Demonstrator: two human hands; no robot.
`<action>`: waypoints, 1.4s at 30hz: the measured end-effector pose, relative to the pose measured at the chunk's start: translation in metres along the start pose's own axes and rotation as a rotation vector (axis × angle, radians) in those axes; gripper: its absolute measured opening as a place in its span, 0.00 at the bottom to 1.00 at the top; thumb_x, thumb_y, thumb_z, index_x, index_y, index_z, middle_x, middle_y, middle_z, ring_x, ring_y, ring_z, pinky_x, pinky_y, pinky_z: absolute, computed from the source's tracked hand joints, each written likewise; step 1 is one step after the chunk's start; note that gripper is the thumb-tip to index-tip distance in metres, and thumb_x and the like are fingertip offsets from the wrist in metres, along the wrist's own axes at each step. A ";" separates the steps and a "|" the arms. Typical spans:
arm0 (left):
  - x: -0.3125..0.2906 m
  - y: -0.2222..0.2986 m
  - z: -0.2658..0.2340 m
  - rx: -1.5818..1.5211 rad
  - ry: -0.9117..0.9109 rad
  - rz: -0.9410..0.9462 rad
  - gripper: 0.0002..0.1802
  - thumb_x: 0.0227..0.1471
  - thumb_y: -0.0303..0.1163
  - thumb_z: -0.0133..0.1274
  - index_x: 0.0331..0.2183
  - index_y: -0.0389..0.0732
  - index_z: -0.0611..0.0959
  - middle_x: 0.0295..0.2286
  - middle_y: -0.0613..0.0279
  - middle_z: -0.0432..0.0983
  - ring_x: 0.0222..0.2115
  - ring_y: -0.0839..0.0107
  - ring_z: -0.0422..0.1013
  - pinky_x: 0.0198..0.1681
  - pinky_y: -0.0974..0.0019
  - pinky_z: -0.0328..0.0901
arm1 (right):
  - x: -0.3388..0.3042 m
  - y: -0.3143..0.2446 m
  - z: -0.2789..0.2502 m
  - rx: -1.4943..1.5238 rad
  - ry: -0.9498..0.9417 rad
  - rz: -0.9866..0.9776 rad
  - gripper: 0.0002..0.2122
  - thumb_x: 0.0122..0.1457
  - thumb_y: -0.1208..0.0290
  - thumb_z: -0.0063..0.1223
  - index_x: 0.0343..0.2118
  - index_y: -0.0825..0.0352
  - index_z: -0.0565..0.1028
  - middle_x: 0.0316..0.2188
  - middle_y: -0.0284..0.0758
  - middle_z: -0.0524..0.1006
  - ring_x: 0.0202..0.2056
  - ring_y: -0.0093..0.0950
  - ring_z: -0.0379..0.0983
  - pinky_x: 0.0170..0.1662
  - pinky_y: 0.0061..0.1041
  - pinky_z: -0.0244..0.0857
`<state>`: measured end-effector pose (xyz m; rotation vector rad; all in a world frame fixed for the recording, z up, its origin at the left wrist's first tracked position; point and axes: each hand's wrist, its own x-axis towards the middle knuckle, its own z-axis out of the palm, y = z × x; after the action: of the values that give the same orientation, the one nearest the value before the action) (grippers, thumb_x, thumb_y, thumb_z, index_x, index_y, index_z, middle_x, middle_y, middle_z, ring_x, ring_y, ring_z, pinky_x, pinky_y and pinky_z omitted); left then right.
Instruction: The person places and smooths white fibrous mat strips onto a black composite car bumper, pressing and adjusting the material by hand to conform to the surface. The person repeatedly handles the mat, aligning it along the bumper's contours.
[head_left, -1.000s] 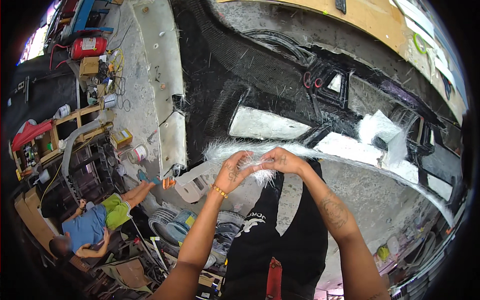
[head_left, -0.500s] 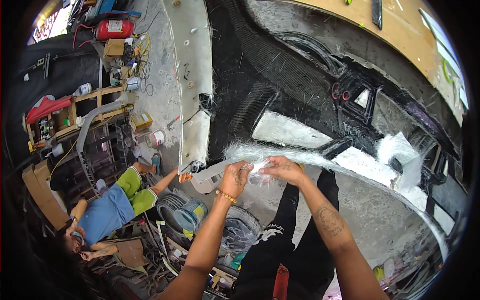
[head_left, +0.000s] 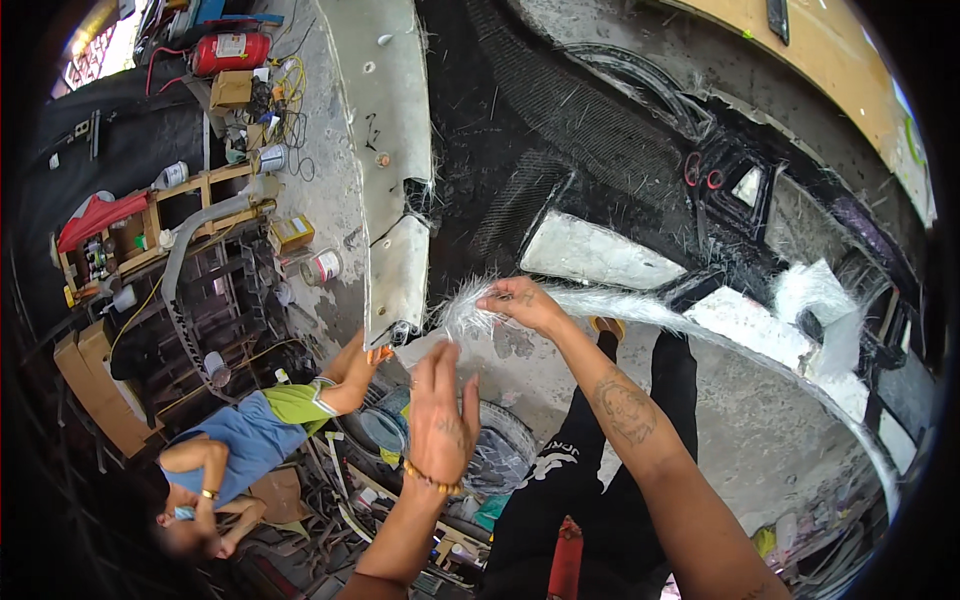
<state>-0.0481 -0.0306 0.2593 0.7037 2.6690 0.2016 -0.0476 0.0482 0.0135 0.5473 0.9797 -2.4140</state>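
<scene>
White fibreglass strands lie in a loose tuft at the near left corner of a large black moulded part. My right hand is on this tuft, its thumb and fingertips pinched on the strands. Below and to the left, my left hand is held up with straight fingers, nothing in it, apart from the strands. A long band of white fibre runs rightward from my right hand along the part's near edge. Scissors with red handles rest on the black part.
A pale panel borders the part's left side. A crumpled white fibre mat lies at right. Another person in a blue shirt is at lower left, reaching toward the panel's near end. Cans, a wooden frame and a red tank stand farther left.
My left hand has let go of the strands, dropped down and opened. My right hand has shifted left along the tuft. The other person has leaned closer to the panel.
</scene>
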 end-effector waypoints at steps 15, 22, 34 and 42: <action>0.044 -0.073 0.074 0.589 -0.428 0.187 0.21 0.51 0.31 0.45 0.44 0.26 0.78 0.42 0.47 0.73 0.47 0.56 0.68 0.52 0.57 0.62 | -0.037 0.013 0.019 -0.672 0.569 -0.521 0.13 0.55 0.73 0.55 0.44 0.70 0.75 0.41 0.45 0.75 0.45 0.47 0.68 0.48 0.38 0.65; 0.039 -0.077 0.082 0.674 -0.345 0.283 0.25 0.53 0.34 0.44 0.47 0.25 0.76 0.44 0.44 0.74 0.47 0.54 0.69 0.53 0.57 0.62 | -0.034 0.029 0.042 -0.671 0.271 -0.724 0.19 0.54 0.84 0.44 0.50 0.69 0.73 0.49 0.45 0.73 0.52 0.43 0.69 0.56 0.38 0.63; 0.024 -0.059 0.028 0.643 -0.391 0.302 0.22 0.54 0.33 0.48 0.44 0.24 0.76 0.46 0.37 0.73 0.51 0.47 0.68 0.54 0.54 0.62 | -0.042 0.030 0.040 -0.756 0.297 -0.658 0.25 0.53 0.82 0.44 0.57 0.67 0.68 0.56 0.43 0.69 0.57 0.46 0.65 0.61 0.40 0.59; -0.019 -0.013 -0.032 0.231 -0.364 0.293 0.20 0.53 0.27 0.55 0.47 0.27 0.75 0.46 0.40 0.75 0.51 0.45 0.69 0.56 0.52 0.61 | -0.047 0.041 0.056 -0.758 0.296 -0.717 0.25 0.53 0.82 0.45 0.58 0.67 0.68 0.59 0.45 0.68 0.61 0.43 0.61 0.65 0.39 0.54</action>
<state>-0.0510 -0.0524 0.2917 1.0894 2.2541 -0.1508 0.0031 -0.0056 0.0533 0.2894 2.3958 -2.2399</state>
